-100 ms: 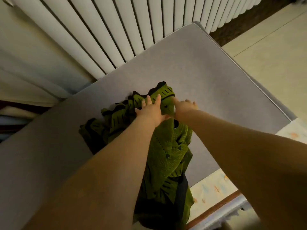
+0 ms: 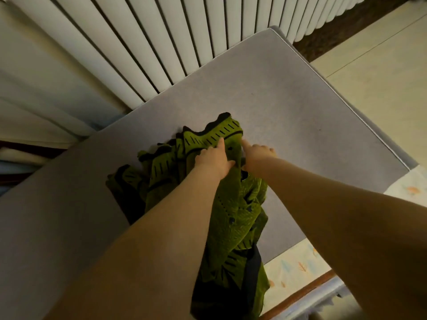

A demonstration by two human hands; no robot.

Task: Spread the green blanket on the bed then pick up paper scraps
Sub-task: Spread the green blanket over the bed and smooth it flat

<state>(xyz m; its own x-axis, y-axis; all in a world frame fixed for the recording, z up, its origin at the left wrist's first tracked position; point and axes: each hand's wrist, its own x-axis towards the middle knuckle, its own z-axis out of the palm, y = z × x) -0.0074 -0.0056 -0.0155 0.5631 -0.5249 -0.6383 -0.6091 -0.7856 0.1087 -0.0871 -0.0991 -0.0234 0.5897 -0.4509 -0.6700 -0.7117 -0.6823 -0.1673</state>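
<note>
**Still bunched: both hands on the green blanket**

Both arms reach out over the grey bed (image 2: 300,107). Left hand (image 2: 213,159) and right hand (image 2: 257,154) each have their grip clenched on the far fold of the green blanket (image 2: 231,204), crumpled mid-mattress. Against a moment ago, the left fingers have curled further into the cloth; the blanket lies unchanged.

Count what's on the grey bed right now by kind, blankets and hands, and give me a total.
Crumpled green blanket with black dash pattern: 1
Bare hands on the blanket, left hand and right hand: 2
Total: 3, all on the grey mattress.
</note>
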